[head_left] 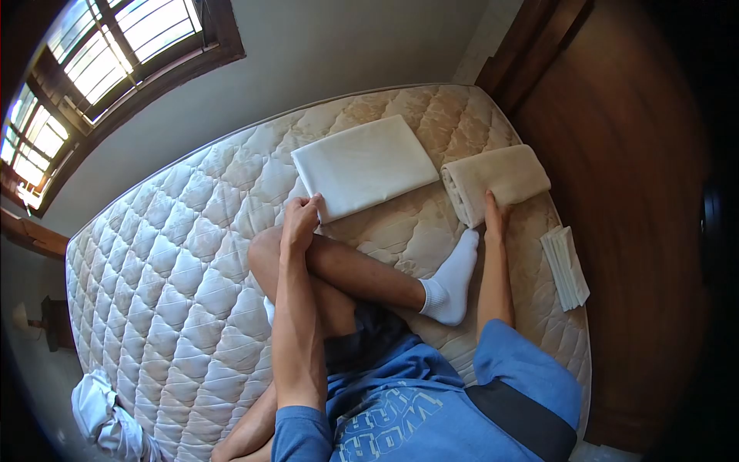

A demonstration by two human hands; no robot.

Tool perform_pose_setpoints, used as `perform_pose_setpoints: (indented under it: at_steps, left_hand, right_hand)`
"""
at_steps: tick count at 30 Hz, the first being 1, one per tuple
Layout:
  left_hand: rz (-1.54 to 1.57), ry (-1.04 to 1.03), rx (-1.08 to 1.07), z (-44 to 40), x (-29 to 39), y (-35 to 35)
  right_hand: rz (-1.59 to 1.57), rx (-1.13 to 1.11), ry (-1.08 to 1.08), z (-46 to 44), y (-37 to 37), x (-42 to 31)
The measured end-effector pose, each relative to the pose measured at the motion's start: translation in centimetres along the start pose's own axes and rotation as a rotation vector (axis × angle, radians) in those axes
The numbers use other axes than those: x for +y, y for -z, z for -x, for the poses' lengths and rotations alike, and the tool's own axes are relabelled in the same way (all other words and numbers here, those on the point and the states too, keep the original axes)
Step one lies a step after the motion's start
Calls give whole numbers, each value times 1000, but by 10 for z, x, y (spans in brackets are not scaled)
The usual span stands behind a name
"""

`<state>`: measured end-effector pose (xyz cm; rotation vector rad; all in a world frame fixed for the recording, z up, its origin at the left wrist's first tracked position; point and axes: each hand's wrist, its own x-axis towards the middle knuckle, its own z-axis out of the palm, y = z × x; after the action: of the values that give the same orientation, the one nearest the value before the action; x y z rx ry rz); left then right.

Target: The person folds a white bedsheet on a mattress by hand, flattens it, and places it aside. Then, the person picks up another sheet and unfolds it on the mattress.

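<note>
A folded white sheet [366, 168] lies flat on the mattress in front of my crossed legs. My left hand [301, 218] is closed at its near left corner, with thumb and fingers pinched on the edge. To the right of the sheet sits a thick folded beige towel [504, 179], its rolled layers showing at the left end. My right hand [496, 213] grips the towel's near edge, the thumb lying on top while the other fingers are partly hidden.
I sit on a stained quilted mattress [185, 300]. Several narrow folded cream cloths [565, 268] lie near its right edge. A crumpled white cloth [108, 416] is at the lower left corner. A barred window [115, 54] and a wall stand beyond, with dark brown wood [616, 192] on the right.
</note>
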<state>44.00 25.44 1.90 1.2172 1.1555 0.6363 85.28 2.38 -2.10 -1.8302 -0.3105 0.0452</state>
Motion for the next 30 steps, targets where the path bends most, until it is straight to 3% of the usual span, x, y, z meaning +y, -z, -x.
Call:
perform_pose_setpoints:
  at_steps: [4,6,9,11,17,20,25,30]
  left_hand:
    - [-15,8,7,4,8,-3]
    - [-10,11,0,4,13,-2]
    - [22,28,-17,6,13,-3]
    - [37,17,-22,6,13,-4]
    - [185,19,-41,2,7,-6]
    - [275,48,-62,-5,-1,5]
    - [349,-92,-294,-30,-28,21]
    - [645,198,-138,-6,3,17]
  right_hand:
    - [848,476,431,58,-19,-56]
    - [647,383,809,80,-25,-76]
    - [101,-346,61,111,-53,-82]
    - [-394,-632,-522,130,-72,-81]
    - [-654,-593,-616,157,-114,-87]
    - [-799,-556,-775,146,-129,-92]
    - [-896,-396,-762,141,-157,-93]
    - [-975,-352,-718,144,-164,-94]
